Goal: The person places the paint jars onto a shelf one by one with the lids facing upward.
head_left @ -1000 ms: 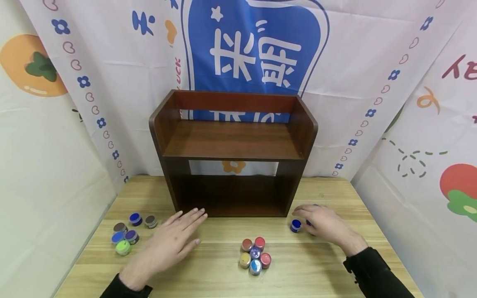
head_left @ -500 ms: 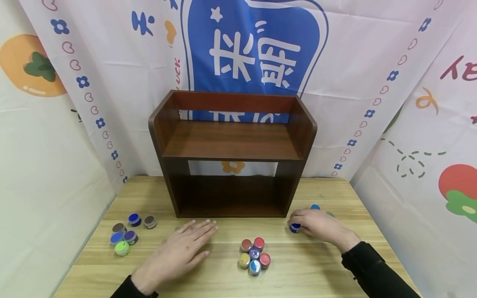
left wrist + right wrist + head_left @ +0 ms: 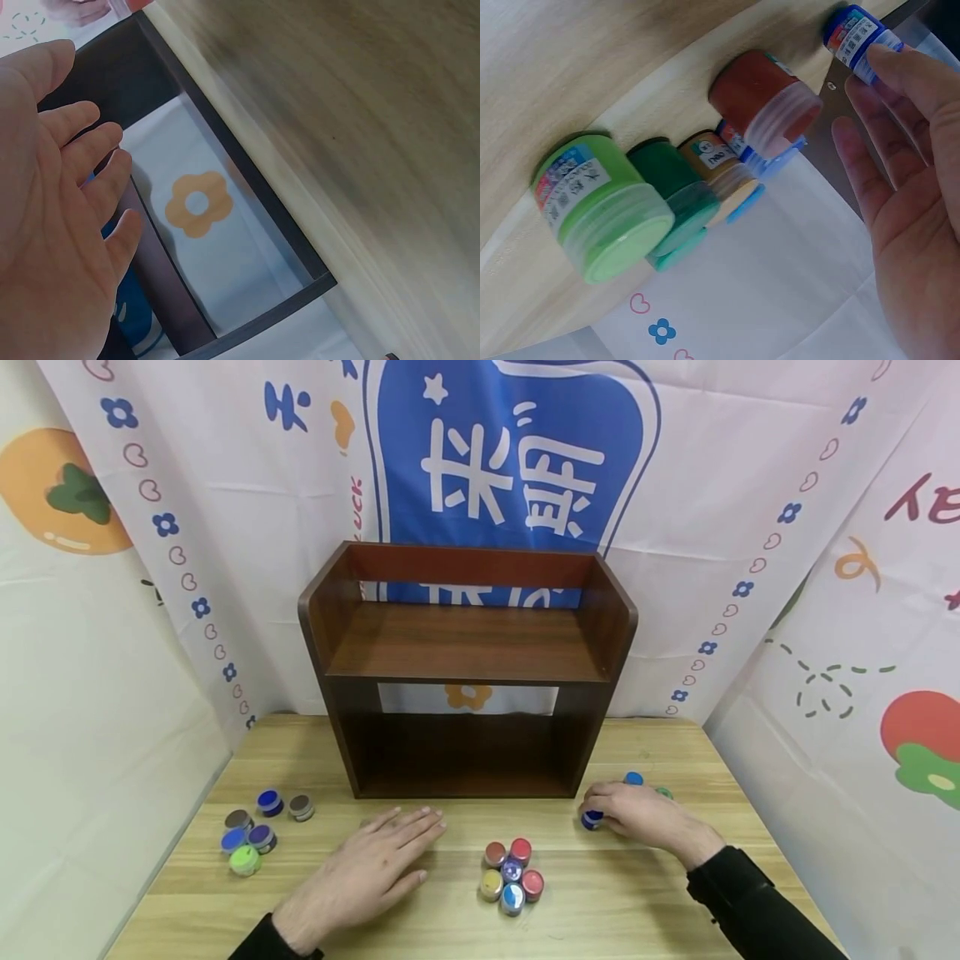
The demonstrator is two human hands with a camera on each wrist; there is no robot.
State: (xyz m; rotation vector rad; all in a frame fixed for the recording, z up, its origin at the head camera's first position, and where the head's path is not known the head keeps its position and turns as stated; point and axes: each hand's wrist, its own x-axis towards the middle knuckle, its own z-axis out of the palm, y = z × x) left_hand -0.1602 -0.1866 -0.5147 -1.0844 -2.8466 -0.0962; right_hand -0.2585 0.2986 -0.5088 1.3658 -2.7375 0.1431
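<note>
My right hand [image 3: 647, 814] is at the right of the table, thumb and fingers pinching a small dark blue paint jar [image 3: 592, 820]. The right wrist view shows the thumb against one side of this blue jar [image 3: 853, 39], which stands on the tabletop. Close to that hand are a brown jar [image 3: 754, 94], a dark green jar [image 3: 667, 176] and a light green jar [image 3: 600, 195]; the head view mostly hides these. My left hand [image 3: 371, 868] is palm down with straight, slightly spread fingers, holding nothing, in front of the shelf.
A dark brown two-tier shelf [image 3: 468, 643] stands at the back middle of the wooden table [image 3: 420, 935]. In front of it several jars form a cluster around a purple jar [image 3: 512, 870]. Another group, with a light green jar [image 3: 245, 860], is at the left. Printed cloth surrounds the table.
My right hand has shifted slightly left and come onto the dark blue jar, uncovering a lighter blue lid behind it. My left hand has slid to the right.
</note>
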